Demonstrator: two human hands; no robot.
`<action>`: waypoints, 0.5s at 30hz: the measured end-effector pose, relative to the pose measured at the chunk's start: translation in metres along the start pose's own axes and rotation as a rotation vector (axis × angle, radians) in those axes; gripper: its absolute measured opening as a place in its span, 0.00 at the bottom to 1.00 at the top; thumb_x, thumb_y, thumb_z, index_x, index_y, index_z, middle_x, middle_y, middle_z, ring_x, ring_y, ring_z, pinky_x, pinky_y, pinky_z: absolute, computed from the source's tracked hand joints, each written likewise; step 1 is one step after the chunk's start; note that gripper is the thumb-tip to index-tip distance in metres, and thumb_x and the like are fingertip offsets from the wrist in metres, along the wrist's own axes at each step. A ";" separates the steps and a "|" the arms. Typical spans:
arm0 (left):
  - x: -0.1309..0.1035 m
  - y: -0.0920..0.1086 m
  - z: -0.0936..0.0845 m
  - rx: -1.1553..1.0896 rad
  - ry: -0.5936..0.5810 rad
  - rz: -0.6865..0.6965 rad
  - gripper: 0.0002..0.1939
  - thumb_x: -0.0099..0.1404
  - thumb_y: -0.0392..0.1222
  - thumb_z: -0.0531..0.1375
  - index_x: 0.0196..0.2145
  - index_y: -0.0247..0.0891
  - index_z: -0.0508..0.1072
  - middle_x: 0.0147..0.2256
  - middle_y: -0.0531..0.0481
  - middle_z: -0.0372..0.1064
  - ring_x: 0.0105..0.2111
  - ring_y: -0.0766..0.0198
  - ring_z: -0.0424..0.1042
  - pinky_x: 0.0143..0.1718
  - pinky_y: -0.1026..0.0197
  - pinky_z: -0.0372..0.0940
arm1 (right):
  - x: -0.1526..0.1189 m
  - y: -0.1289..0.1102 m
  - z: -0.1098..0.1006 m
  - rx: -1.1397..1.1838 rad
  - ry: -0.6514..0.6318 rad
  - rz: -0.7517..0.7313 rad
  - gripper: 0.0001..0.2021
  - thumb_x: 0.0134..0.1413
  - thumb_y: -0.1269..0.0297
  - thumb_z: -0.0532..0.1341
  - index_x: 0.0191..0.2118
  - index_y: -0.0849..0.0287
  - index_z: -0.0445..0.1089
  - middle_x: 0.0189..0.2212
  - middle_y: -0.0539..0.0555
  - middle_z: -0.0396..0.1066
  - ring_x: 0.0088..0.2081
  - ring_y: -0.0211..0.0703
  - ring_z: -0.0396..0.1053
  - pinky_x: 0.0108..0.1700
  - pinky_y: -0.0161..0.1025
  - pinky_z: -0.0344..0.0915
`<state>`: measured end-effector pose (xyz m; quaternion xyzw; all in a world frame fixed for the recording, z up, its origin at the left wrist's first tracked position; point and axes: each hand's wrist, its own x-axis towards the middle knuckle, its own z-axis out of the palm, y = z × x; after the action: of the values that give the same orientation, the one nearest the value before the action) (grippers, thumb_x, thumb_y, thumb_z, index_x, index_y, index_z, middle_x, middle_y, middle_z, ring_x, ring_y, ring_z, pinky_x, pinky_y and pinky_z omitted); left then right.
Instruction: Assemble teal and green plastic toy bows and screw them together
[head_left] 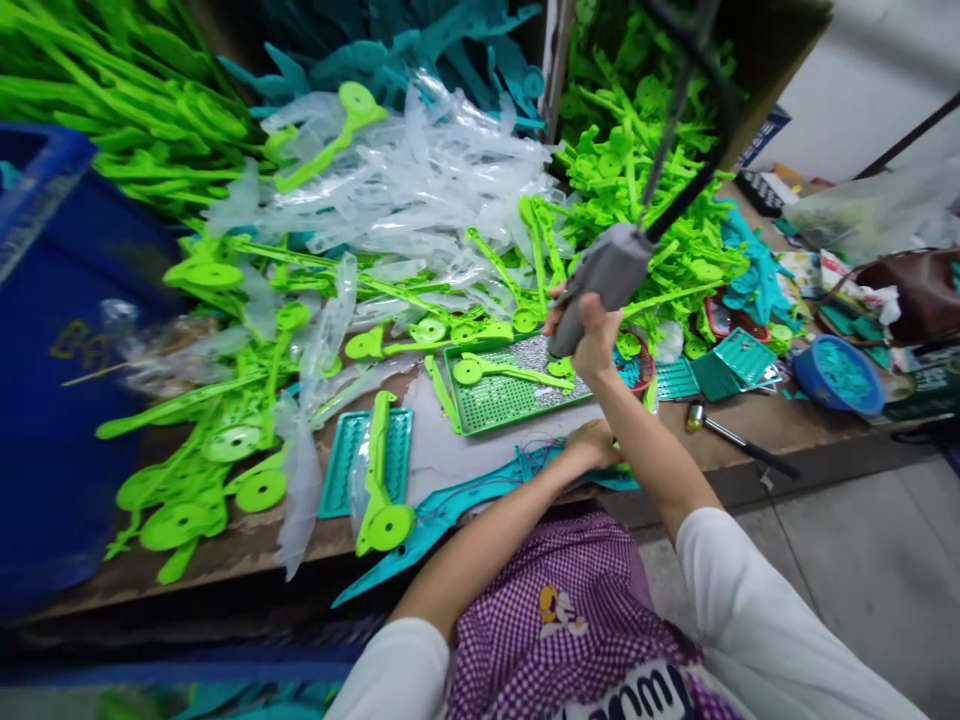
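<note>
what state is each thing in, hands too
right hand: closed around the grey tool
grey tool: held up, tilted
left hand: on the teal part, grip unclear
teal part: lying flat, thin wires on it
green tray: holds silvery bits, a lime part
hammer: lying down
blue bowl: filled with teal pieces

Grey floor point(862, 550) (seamed) lies below a brown worktable point(810, 430).

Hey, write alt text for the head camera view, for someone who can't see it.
A person's right hand grips a grey handheld tool above a cluttered workbench, while the left hand is at a long teal part. Beyond are heaps of translucent pieces and bright green parts.
</note>
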<state>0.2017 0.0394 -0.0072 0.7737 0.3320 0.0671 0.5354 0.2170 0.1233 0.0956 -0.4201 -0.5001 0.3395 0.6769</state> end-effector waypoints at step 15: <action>0.003 -0.004 -0.008 0.076 -0.099 -0.003 0.23 0.59 0.44 0.63 0.52 0.40 0.76 0.54 0.46 0.73 0.54 0.51 0.71 0.55 0.57 0.62 | 0.011 0.007 -0.185 -0.310 0.322 -0.066 0.26 0.45 0.35 0.61 0.26 0.57 0.67 0.14 0.44 0.62 0.14 0.34 0.62 0.18 0.33 0.57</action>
<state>0.1989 0.0485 -0.0086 0.7953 0.3087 0.0152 0.5215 0.3977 0.0932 0.0666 -0.5510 -0.4453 0.1647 0.6862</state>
